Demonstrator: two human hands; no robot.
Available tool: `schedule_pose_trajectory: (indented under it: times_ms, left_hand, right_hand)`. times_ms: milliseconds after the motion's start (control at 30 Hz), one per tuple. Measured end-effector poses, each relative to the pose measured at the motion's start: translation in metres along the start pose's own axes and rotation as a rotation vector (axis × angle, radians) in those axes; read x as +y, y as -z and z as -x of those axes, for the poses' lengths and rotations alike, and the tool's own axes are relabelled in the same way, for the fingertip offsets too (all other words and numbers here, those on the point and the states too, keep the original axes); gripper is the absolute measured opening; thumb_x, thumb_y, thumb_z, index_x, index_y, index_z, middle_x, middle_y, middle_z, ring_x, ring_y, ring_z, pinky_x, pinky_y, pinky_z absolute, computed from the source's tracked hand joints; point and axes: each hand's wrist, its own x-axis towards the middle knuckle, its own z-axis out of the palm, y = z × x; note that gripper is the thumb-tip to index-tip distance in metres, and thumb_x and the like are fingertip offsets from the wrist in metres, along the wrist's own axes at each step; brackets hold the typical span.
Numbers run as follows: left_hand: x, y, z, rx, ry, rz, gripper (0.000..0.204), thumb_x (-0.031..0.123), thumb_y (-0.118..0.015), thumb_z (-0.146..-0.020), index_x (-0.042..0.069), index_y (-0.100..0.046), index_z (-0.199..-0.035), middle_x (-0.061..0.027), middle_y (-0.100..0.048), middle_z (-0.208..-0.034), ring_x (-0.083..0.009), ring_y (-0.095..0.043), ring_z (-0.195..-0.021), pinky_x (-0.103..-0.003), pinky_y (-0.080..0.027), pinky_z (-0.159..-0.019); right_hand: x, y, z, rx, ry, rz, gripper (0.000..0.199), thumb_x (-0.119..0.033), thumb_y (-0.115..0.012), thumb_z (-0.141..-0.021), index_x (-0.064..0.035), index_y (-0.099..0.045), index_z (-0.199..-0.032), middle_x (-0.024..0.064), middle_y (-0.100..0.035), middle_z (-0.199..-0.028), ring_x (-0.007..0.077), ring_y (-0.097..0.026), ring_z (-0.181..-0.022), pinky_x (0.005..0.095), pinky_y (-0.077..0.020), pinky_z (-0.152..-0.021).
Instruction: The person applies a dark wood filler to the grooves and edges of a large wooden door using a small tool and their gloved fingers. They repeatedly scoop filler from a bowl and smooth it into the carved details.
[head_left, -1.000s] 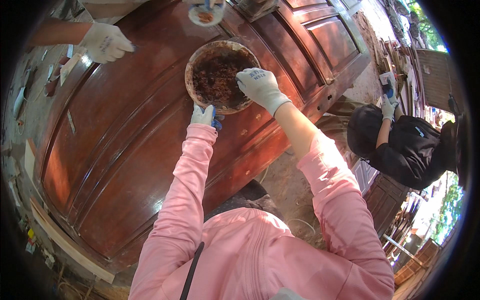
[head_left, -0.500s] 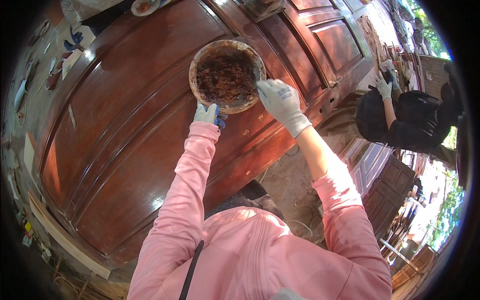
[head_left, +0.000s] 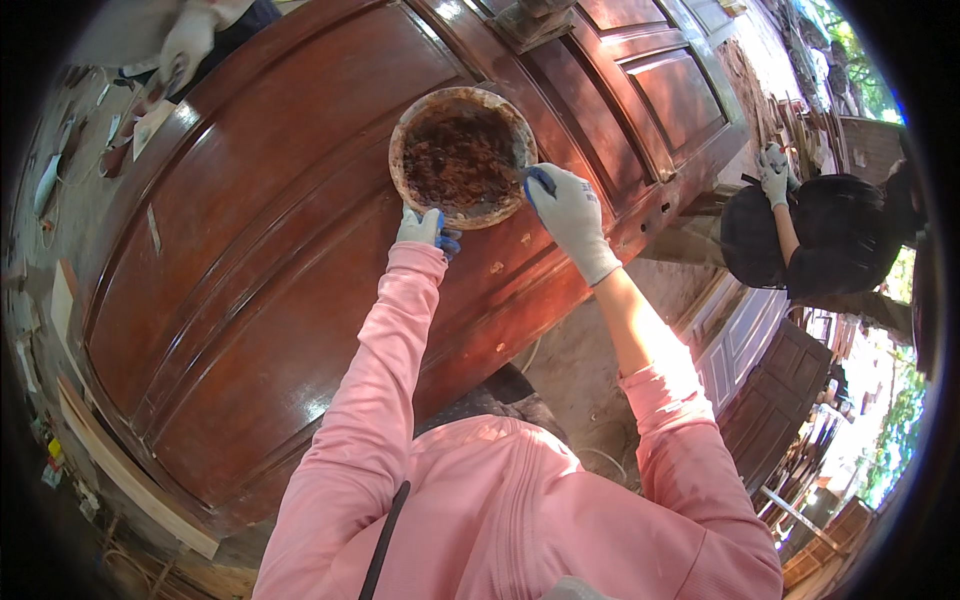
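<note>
A round bowl (head_left: 398,165) with a crusted, stained rim is over a glossy reddish-brown panelled door (head_left: 270,240). Dark, lumpy brown stuff (head_left: 462,165) coats its inside. My left hand (head_left: 424,228), in a white glove with blue fingertips, is closed on the bowl's near edge. Gloved the same way, my right hand (head_left: 570,212) is at the bowl's right rim with its fingers pinched. Something small and dark seems to stick out of that pinch toward the bowl, too hidden to name.
A wooden block (head_left: 530,24) rests on the door's far part. At the far left, a co-worker's gloved hand (head_left: 188,48) reaches in. Another person in black (head_left: 850,235) works at the right. Stacked door panels (head_left: 775,400) lean there; wood strips (head_left: 130,470) lie at left.
The bowl and my left hand have shifted slightly right. My right hand has turned, showing its blue fingertips. A co-worker's gloved hand has come in at the far left.
</note>
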Motion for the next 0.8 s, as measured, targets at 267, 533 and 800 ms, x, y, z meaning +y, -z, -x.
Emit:
schedule_pose_trajectory:
  times_ms: [267,533,800]
  left_hand:
    - [-0.013,0.0,-0.006,0.005,-0.039,0.012,0.027,0.024,-0.056,-0.102,0.012,-0.05,-0.125,-0.0139,-0.069,-0.084,-0.0233,-0.062,-0.052,-0.034,-0.05,-0.043]
    - [-0.011,0.01,-0.012,-0.077,0.149,0.064,0.041,0.026,-0.065,-0.099,0.016,-0.047,-0.135,-0.0183,-0.071,-0.105,-0.0373,-0.074,-0.075,-0.045,-0.064,-0.057]
    - [-0.044,0.0,-0.053,-0.116,0.208,0.548,0.054,0.007,-0.061,-0.088,0.005,-0.051,-0.141,-0.0246,-0.063,-0.132,-0.0463,-0.065,-0.113,-0.065,-0.059,-0.089]
  right_hand:
    - [-0.042,-0.027,-0.014,-0.188,-0.011,0.061,0.024,-0.031,-0.059,-0.093,-0.0122,-0.073,-0.097,0.017,-0.073,-0.096,0.0382,-0.069,-0.096,0.0489,-0.0549,-0.083]
    - [-0.063,-0.005,0.085,0.185,-0.243,-0.931,0.026,-0.014,-0.064,-0.1,0.0026,-0.071,-0.119,0.0028,-0.071,-0.103,0.011,-0.064,-0.091,0.0242,-0.0499,-0.08]
    - [0.017,0.024,0.202,0.224,-0.706,-1.156,0.024,-0.016,-0.067,-0.099,-0.0014,-0.071,-0.117,0.0052,-0.073,-0.09,0.0102,-0.065,-0.078,0.023,-0.0498,-0.073]
